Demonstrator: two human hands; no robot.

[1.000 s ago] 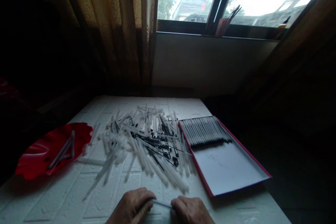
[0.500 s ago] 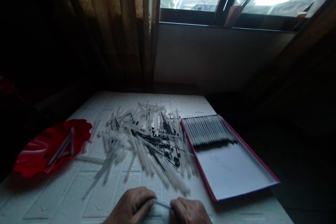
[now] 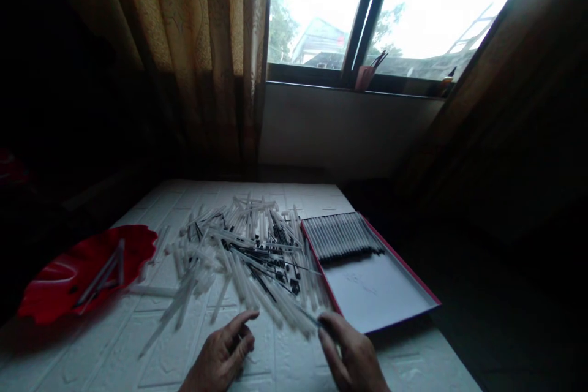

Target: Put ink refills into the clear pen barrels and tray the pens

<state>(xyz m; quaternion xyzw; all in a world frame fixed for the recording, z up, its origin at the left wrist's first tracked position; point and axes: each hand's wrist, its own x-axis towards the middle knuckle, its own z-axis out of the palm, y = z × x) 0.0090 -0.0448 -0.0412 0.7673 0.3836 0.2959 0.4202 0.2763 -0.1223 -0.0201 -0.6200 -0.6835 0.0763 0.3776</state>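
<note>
Left hand (image 3: 219, 350): let go, thumb and forefinger apart | right hand (image 3: 353, 346): still pinching thin rod (image 3: 309, 317)

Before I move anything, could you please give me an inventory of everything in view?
Table: one, white, beneath the hands
Clear tubes: many, translucent, heaped mid-table
Black pieces: many, black, among the heap
Red dish: one, red, table's left
Dish tubes: a few, pale, inside it
Tray: one, white with red rim, table's right
Filled tubes: many, clear with black ends, tray's far half
Thin rod: one, greyish, over the near clear tubes
Curtains: two, brownish gold, flanking the window
Window: one, dark-framed, behind
Cup: one, pinkish, sill
Dark sticks: several, dark, in the cup
Left hand: one, bare, near centre
Right hand: one, bare, holding the thin rod
</note>
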